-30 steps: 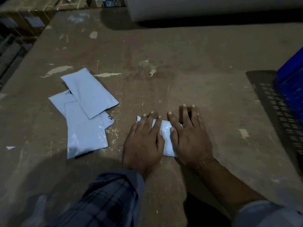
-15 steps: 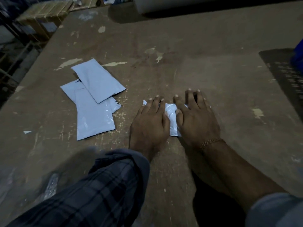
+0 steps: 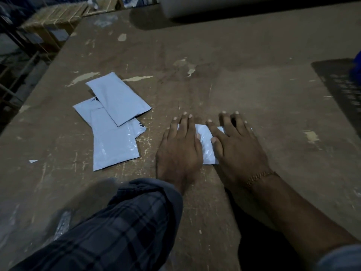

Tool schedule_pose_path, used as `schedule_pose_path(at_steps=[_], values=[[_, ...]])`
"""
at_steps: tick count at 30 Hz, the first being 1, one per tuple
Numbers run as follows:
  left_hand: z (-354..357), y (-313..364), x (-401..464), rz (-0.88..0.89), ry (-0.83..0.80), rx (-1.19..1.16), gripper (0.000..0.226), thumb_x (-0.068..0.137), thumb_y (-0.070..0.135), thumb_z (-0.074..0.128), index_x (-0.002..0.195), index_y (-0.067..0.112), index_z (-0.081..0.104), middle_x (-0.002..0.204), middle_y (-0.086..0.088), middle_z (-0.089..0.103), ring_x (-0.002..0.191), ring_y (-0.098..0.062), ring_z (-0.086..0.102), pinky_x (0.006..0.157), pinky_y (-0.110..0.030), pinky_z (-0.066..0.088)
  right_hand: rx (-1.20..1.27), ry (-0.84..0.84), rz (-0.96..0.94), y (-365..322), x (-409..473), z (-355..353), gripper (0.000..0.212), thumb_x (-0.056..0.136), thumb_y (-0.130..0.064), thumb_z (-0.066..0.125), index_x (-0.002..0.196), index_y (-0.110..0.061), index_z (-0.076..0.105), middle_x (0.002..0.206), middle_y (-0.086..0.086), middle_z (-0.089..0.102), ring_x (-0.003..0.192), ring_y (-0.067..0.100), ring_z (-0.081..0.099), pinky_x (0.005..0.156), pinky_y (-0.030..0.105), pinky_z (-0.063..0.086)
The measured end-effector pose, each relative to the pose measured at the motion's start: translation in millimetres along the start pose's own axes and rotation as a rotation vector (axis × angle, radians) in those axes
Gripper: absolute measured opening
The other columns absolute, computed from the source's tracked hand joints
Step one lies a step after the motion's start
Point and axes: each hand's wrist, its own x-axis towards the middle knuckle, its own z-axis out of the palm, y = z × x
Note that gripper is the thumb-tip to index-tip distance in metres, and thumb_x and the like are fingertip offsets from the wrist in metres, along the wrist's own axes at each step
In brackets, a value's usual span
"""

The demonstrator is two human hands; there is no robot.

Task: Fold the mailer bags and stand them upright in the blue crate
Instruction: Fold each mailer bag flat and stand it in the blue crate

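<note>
A worn brown table (image 3: 244,79) carries three overlapping mailer bags (image 3: 115,124) and one folded mailer bag (image 3: 205,141).

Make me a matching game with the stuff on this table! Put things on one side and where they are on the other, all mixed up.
Things:
1. folded mailer bag
2. pile of flat mailer bags
3. blue crate
4. bracelet

Places:
A. right edge of the picture
B. on the right wrist
C. under both hands
D. left of the hands on the table

Pairs: 1-C, 2-D, 3-A, 4-B
</note>
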Motion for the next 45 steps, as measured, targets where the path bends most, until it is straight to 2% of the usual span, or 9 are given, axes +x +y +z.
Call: schedule_pose_path(at_steps=[3,8,11,20,25,33,39,43,45], values=[[-1.6,0.3,-1.0,0.001,-0.001,0.007,0.063,0.108,0.035,0.019,0.164,0.009,0.03,0.17,-0.01,0.032,0.157,-0.031,0.029,0.124,-0.047,0.033,0.027,-0.046,0.021,0.2,16.2,1.2,0.062,0.103,-0.042,0.014,0.161,-0.029,0.032,0.169,0.01,0.024,0.155,0.038,0.015,0.126,0.051,0.019],[0.7,-0.7,0.5,0.006,-0.002,-0.001,0.062,0.109,0.034,0.016,0.164,0.008,0.03,0.17,-0.011,0.033,0.158,-0.032,0.026,0.126,-0.048,0.029,-0.01,-0.003,0.041,-14.4,-19.1,-1.3,0.062,0.103,-0.037,0.018,0.158,-0.017,0.038,0.168,0.017,0.024,0.154,0.044,0.017,0.124,0.055,0.02],[2.9,-1.9,-0.1,0.019,-0.003,-0.014,0.062,0.11,0.033,0.016,0.165,0.007,0.028,0.171,-0.01,0.031,0.159,-0.03,0.023,0.129,-0.045,0.024,0.014,0.006,0.049,-16.1,-34.9,0.6,0.059,0.105,-0.036,0.022,0.16,-0.019,0.036,0.17,0.013,0.021,0.156,0.042,0.016,0.125,0.055,0.021],[4.4,-2.8,-2.6,0.052,0.088,-0.059,0.058,0.106,0.027,0.029,0.153,-0.001,0.047,0.157,-0.02,0.05,0.146,-0.038,0.045,0.121,-0.05,0.038,-0.001,-0.057,-0.005,0.1,11.9,2.7,0.065,0.103,-0.042,0.008,0.163,-0.026,0.027,0.17,0.01,0.022,0.155,0.04,0.016,0.124,0.054,0.023],[6.7,-3.2,-1.9,0.052,0.124,-0.097,0.057,0.105,0.026,0.03,0.149,-0.003,0.052,0.153,-0.021,0.054,0.144,-0.04,0.049,0.118,-0.052,0.042,-0.009,-0.043,0.04,-14.1,-16.3,-3.5,0.064,0.104,-0.038,0.013,0.162,-0.018,0.029,0.17,0.014,0.02,0.155,0.044,0.017,0.125,0.055,0.021],[6.9,-4.0,1.7,0.045,0.034,-0.038,0.062,0.108,0.032,0.017,0.16,0.004,0.038,0.165,-0.014,0.041,0.154,-0.035,0.035,0.124,-0.049,0.032,-0.023,-0.06,0.001,-2.2,-1.8,-0.1,0.064,0.104,-0.041,0.009,0.163,-0.024,0.027,0.169,0.01,0.023,0.155,0.041,0.017,0.125,0.052,0.019],[6.5,-6.0,2.2,0.044,-0.031,-0.006,0.066,0.105,0.036,0.013,0.162,0.008,0.033,0.167,-0.01,0.037,0.156,-0.032,0.03,0.124,-0.045,0.029,0.003,-0.048,0.035,-3.3,13.9,1.6,0.07,0.099,-0.049,0.002,0.165,-0.031,0.019,0.172,0.015,0.007,0.158,0.042,-0.005,0.127,0.052,0.009],[6.3,-4.1,2.9,0.026,-0.029,-0.021,0.062,0.108,0.033,0.017,0.162,0.007,0.034,0.167,-0.011,0.038,0.156,-0.033,0.029,0.123,-0.047,0.031,-0.066,-0.077,0.041,-4.6,-5.6,1.5,0.066,0.104,-0.045,0.016,0.164,-0.019,0.023,0.171,0.022,0.003,0.156,0.047,-0.009,0.126,0.058,0.008],[4.8,-3.9,1.4,0.021,-0.04,-0.026,0.063,0.108,0.032,0.016,0.163,0.007,0.033,0.168,-0.011,0.036,0.157,-0.033,0.027,0.124,-0.048,0.029,-0.084,-0.105,0.053,-8.6,-20.9,-0.9,0.068,0.102,-0.042,0.024,0.164,-0.015,0.021,0.171,0.021,0.006,0.157,0.046,-0.001,0.126,0.057,0.009]])
